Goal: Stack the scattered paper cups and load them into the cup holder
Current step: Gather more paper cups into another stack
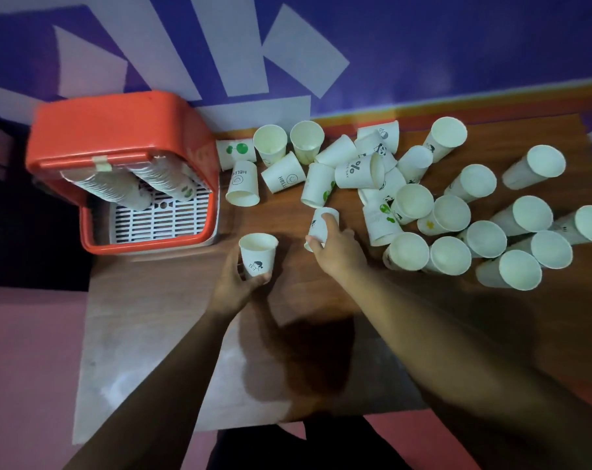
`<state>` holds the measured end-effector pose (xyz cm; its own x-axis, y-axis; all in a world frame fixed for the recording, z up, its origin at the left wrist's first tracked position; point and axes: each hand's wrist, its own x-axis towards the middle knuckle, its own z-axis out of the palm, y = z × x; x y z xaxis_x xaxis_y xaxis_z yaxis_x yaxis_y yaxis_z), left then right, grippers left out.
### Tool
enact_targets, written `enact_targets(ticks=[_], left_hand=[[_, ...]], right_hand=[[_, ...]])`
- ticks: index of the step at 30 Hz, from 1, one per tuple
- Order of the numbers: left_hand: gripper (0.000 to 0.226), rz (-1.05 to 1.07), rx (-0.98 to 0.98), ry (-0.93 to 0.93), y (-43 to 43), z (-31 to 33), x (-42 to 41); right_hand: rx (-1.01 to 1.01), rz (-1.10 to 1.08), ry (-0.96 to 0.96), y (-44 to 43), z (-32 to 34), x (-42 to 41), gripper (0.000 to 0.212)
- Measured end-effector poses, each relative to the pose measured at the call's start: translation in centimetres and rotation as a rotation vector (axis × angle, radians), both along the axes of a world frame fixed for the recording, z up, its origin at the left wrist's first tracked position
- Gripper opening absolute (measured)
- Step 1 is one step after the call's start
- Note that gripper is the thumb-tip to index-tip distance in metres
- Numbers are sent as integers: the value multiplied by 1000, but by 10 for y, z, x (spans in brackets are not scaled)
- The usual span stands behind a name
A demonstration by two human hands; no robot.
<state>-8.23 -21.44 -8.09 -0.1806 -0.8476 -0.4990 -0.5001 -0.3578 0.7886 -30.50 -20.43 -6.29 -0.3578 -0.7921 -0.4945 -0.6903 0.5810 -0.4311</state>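
Note:
My left hand (238,283) grips an upright white paper cup (258,253) with a small drawing on its side, just above the wooden table. My right hand (337,247) grips a second white cup (322,223) lying on its side a little to the right. Several more white paper cups (447,215) lie scattered, upright or tipped over, across the table's right and back. The red cup holder (118,137) stands at the table's left corner, with two slanted stacks of cups (172,179) inside it.
The wooden table (172,334) has its front edge close to my body and its left edge beside the holder. A purple and white wall runs behind the cups. The holder has a white grille (162,218) at its base.

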Motion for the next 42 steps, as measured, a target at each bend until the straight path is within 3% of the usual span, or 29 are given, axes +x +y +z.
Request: enact_targets(ticks=[3, 8, 13, 16, 20, 22, 27, 30, 33, 37, 42], left_hand=[[70, 42, -20, 45, 10, 4, 14], [66, 77, -46, 8, 25, 9, 27], [78, -194, -207, -99, 23, 9, 25], [83, -377, -288, -99, 16, 14, 16], [89, -525, -253, -43, 16, 23, -6], [85, -540, -204, 28, 20, 32, -23], [73, -406, -5, 235, 39, 42, -65], [69, -273, 34, 257, 41, 36, -77], [67, -276, 23, 176, 39, 30, -82], [64, -278, 37, 93, 38, 27, -84], [74, -349, 42, -11, 38, 23, -75]], right_hand=[[-54, 24, 4, 0, -3, 6, 60], [-46, -116, -323, 7, 9, 6, 78], [-39, -370, -790, 29, 37, -12, 45], [-30, -31, -625, 43, 51, -35, 35], [-64, 71, -602, 51, 61, -46, 79], [-130, 70, -583, 59, 63, -39, 84], [-260, 0, -435, 76, 58, -41, 59], [-416, -100, -50, 85, 52, -75, 41], [-301, 32, 248, 95, 34, -101, 40], [-147, 239, 383, 106, 19, -103, 28], [-283, 128, 332, 113, 25, -101, 10]])
